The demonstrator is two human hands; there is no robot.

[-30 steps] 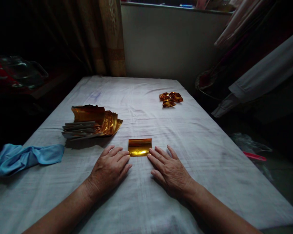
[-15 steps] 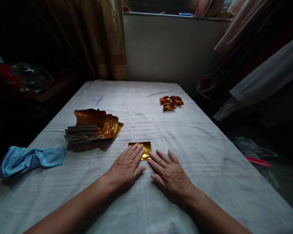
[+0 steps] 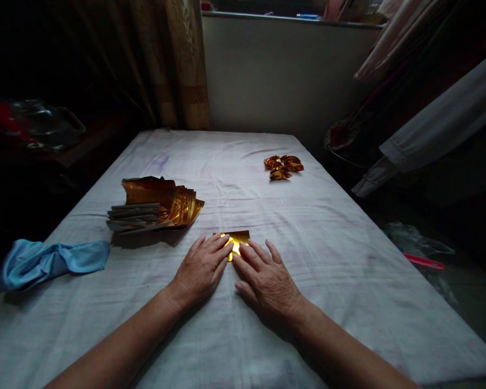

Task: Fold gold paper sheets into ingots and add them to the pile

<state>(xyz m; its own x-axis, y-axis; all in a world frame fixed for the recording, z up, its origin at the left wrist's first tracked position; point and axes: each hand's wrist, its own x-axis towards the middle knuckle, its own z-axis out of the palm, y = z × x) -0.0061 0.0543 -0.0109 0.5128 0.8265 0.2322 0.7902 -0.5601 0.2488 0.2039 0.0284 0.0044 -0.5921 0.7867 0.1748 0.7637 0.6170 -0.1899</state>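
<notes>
A small rectangle of shiny gold foil paper [image 3: 235, 247] lies on the white cloth in front of me, its far edge showing a darker strip. My left hand [image 3: 200, 267] rests flat with its fingertips on the left part of the paper. From the other side, my right hand [image 3: 267, 281] lies with fingers spread, the fingertips touching the paper's right part. Both hands cover some of the paper. Beyond my left hand sits a stack of gold foil sheets [image 3: 157, 208] with grey undersides. Several folded gold foil pieces [image 3: 283, 166] are grouped toward the far right.
A white cloth [image 3: 235, 346] covers the table. On its left edge lies a crumpled blue cloth [image 3: 56, 262]. A glass jug [image 3: 46, 124] stands on dark furniture at left. Clothes [image 3: 441, 119] hang at right, above a pink-handled object [image 3: 423, 261]. A curtain [image 3: 182, 65] and wall are behind.
My right hand has moved left, its fingertips now over the paper's right part. My left hand has shifted slightly left. The view has tilted a little.
</notes>
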